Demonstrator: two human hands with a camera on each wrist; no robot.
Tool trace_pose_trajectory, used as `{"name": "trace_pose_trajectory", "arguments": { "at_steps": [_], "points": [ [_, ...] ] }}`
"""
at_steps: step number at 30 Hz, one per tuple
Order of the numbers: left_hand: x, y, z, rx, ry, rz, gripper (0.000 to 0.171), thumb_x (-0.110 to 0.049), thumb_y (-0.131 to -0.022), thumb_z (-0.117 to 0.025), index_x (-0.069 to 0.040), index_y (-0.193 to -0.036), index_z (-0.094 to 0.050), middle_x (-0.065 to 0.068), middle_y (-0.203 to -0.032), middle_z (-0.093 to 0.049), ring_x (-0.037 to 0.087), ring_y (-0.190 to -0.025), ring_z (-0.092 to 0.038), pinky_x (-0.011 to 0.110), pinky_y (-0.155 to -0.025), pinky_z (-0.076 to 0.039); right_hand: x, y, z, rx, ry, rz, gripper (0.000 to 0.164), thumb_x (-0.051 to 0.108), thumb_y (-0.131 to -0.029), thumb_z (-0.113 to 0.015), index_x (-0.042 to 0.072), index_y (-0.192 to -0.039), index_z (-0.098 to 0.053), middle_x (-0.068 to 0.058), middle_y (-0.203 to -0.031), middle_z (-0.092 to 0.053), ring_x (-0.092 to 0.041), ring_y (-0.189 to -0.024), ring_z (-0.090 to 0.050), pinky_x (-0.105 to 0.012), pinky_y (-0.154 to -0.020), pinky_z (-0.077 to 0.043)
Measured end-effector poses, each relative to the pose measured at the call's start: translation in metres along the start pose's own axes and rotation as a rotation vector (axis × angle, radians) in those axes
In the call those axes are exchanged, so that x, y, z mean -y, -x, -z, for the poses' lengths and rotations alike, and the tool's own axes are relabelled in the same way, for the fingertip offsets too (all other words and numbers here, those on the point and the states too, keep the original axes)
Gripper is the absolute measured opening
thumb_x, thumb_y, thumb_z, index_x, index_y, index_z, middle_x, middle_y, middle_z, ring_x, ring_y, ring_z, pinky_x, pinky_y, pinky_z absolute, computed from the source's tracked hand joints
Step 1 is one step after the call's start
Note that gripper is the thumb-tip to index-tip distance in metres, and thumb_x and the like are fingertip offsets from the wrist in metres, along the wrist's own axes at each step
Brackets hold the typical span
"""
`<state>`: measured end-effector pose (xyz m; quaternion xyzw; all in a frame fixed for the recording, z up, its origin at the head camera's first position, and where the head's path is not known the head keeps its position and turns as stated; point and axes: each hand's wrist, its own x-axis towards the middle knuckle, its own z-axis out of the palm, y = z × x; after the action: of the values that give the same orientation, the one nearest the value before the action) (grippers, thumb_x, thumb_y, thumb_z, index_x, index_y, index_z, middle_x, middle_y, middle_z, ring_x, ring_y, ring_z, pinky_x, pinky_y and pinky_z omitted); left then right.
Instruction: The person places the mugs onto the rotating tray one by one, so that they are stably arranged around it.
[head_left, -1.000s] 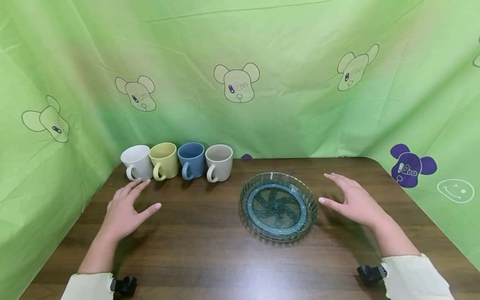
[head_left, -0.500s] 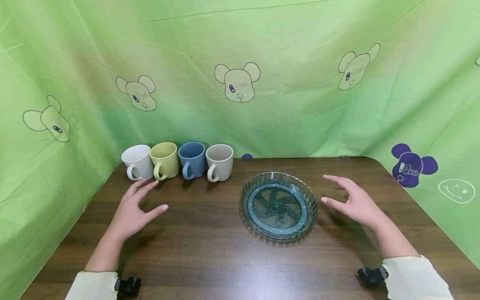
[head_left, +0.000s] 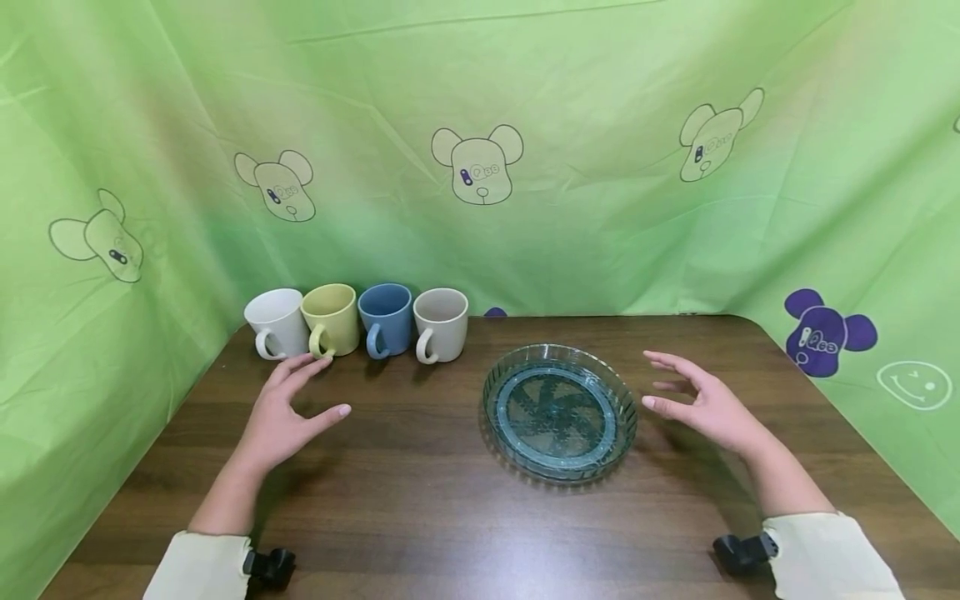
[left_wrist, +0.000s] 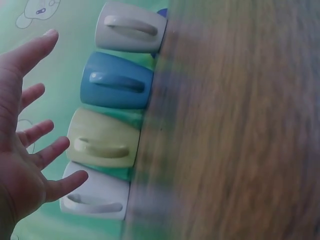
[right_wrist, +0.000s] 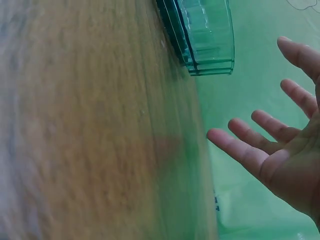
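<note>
My left hand (head_left: 281,421) hovers with spread fingers in front of the mugs, holding nothing; in the head view its fingertips overlap the foot of the yellow mug (head_left: 335,321). Left of that mug stands a white mug (head_left: 281,321); to its right come a blue mug (head_left: 388,317) and a greyish-white mug (head_left: 446,323). All stand upright in a row, handles toward me. A round clear blue-green glass dish (head_left: 558,417) with a ribbed wall sits right of centre. Beside its right rim my right hand (head_left: 705,408) hangs above the table, fingers apart and nothing held.
The dark wooden table (head_left: 420,517) has a green cloth (head_left: 585,167) with bear heads behind it and at both sides. The mugs stand close to the back edge. A black wrist camera (head_left: 272,568) is strapped at the left cuff, another (head_left: 742,552) at the right.
My left hand has moved right and slightly forward, from before the white mug to before the yellow one. My right hand has hardly moved. The mugs and dish stay in place.
</note>
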<state>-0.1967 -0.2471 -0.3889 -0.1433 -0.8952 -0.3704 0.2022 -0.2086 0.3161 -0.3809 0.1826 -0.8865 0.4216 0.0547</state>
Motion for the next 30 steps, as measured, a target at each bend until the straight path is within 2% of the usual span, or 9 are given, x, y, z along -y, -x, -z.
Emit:
{"name": "trace_pose_trajectory", "arguments": {
  "at_steps": [3, 6, 13, 18, 25, 30],
  "points": [
    [-0.002, -0.002, -0.003, -0.007, 0.026, 0.001, 0.068, -0.026, -0.074, -0.086, -0.008, -0.133, -0.059, 0.017, -0.139, -0.046, 0.039, -0.129, -0.04, 0.061, -0.102, -0.035, -0.001, -0.001, -0.003, 0.017, -0.068, -0.019, 0.063, 0.012, -0.091, -0.07, -0.001, -0.144, -0.04, -0.029, -0.141, -0.041, -0.011, -0.11, -0.056, -0.024, -0.079, -0.056],
    [-0.005, -0.003, -0.006, -0.006, 0.04, 0.006, 0.067, -0.024, -0.074, -0.086, -0.008, -0.132, -0.06, 0.017, -0.139, -0.046, 0.039, -0.128, -0.041, 0.061, -0.102, -0.035, -0.002, -0.002, -0.006, 0.032, -0.119, -0.051, 0.063, 0.014, -0.091, -0.07, -0.002, -0.143, -0.04, -0.03, -0.142, -0.039, -0.008, -0.112, -0.055, -0.024, -0.08, -0.056],
    [-0.011, -0.007, -0.013, 0.005, 0.064, 0.002, 0.065, -0.023, -0.074, -0.086, -0.009, -0.132, -0.061, 0.017, -0.139, -0.047, 0.037, -0.129, -0.041, 0.059, -0.103, -0.036, -0.002, -0.002, -0.01, 0.076, -0.263, -0.11, 0.063, 0.01, -0.092, -0.069, -0.008, -0.142, -0.036, -0.033, -0.145, -0.033, -0.012, -0.114, -0.055, -0.035, -0.078, -0.059],
    [-0.014, -0.009, -0.018, 0.01, 0.089, 0.006, 0.063, -0.024, -0.075, -0.085, -0.01, -0.132, -0.061, 0.016, -0.137, -0.048, 0.035, -0.127, -0.043, 0.057, -0.102, -0.037, -0.002, -0.003, -0.011, 0.099, -0.288, -0.124, 0.063, 0.01, -0.092, -0.068, -0.01, -0.143, -0.035, -0.034, -0.146, -0.031, -0.019, -0.116, -0.056, -0.037, -0.078, -0.06],
    [-0.018, -0.015, -0.025, 0.025, 0.149, 0.028, 0.062, -0.022, -0.076, -0.085, -0.009, -0.132, -0.061, 0.017, -0.138, -0.048, 0.033, -0.124, -0.046, 0.059, -0.092, -0.046, -0.005, -0.004, -0.012, 0.135, -0.354, -0.14, 0.064, 0.009, -0.093, -0.067, -0.011, -0.143, -0.033, -0.03, -0.144, -0.035, -0.011, -0.111, -0.058, -0.04, -0.08, -0.059],
    [-0.025, -0.021, -0.03, 0.027, 0.179, 0.017, 0.061, -0.02, -0.076, -0.085, -0.006, -0.131, -0.061, 0.017, -0.136, -0.049, 0.032, -0.121, -0.048, 0.057, -0.089, -0.047, -0.005, -0.007, -0.013, 0.175, -0.396, -0.16, 0.063, 0.007, -0.093, -0.067, -0.014, -0.142, -0.034, -0.035, -0.144, -0.035, -0.015, -0.105, -0.064, -0.043, -0.08, -0.059]
  ]
}}
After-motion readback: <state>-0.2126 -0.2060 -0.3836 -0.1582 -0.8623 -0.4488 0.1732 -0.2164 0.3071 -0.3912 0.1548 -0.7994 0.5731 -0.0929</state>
